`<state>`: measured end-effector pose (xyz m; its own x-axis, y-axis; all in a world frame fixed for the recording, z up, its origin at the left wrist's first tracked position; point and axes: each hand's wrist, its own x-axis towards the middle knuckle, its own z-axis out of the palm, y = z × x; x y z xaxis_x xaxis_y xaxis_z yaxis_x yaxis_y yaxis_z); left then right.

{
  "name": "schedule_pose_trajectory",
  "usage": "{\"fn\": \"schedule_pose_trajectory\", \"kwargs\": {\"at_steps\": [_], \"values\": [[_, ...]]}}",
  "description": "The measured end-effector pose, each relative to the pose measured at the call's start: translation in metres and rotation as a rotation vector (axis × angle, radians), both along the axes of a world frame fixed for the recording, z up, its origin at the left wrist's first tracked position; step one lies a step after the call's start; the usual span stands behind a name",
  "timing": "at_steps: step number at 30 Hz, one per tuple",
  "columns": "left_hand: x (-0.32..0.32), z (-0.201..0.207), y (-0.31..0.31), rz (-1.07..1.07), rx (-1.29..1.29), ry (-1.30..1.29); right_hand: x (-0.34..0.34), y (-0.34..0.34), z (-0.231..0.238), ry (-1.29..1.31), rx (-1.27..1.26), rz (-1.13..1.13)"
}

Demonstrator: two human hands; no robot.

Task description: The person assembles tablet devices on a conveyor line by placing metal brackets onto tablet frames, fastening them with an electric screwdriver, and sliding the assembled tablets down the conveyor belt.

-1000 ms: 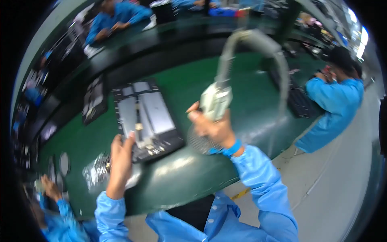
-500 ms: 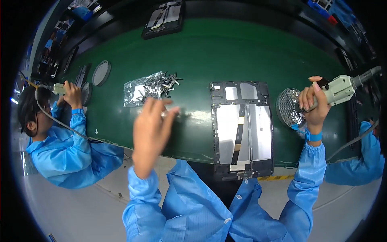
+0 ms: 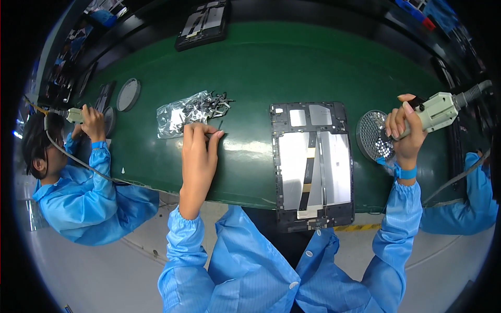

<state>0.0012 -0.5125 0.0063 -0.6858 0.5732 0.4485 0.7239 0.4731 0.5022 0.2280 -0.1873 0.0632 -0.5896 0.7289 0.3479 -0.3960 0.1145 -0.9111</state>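
Narrow and pinching, the grip of the person's left hand (image 3: 199, 154) holds a small dark strip (image 3: 220, 125) between thumb and forefinger, above the green desk (image 3: 250, 68). Just beyond it, on the left, lies a clear plastic bag (image 3: 166, 124) with loose black strips (image 3: 221, 106) piled at its right end. The right hand (image 3: 408, 128) has its fingers wrapped around a pale power tool (image 3: 438, 111), whose grey hose (image 3: 472, 95) leads off to the right. Between the hands, right of centre, an opened tablet (image 3: 313, 172) lies with its inside up, its near end reaching past the desk's near edge. A round dish (image 3: 359, 136) of small shiny pieces sits between tablet and right hand. At far left, a co-worker (image 3: 94, 195) in blue also holds a tool.
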Motion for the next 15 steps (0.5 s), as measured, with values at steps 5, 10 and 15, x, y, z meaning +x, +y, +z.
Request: {"fn": "schedule_pose_trajectory", "kwargs": {"at_steps": [5, 10, 15], "values": [[0.0, 0.025, 0.022, -0.164, 0.159, -0.166, 0.002, 0.0, 0.001, -0.006, 0.012, 0.002], [-0.014, 0.027, 0.078, -0.345, 0.171, -0.626, 0.003, -0.002, 0.002, 0.001, 0.008, 0.001], [-0.015, 0.019, 0.086, -0.343, 0.115, -0.796, 0.0, -0.005, 0.004, -0.004, -0.003, -0.003]]}}
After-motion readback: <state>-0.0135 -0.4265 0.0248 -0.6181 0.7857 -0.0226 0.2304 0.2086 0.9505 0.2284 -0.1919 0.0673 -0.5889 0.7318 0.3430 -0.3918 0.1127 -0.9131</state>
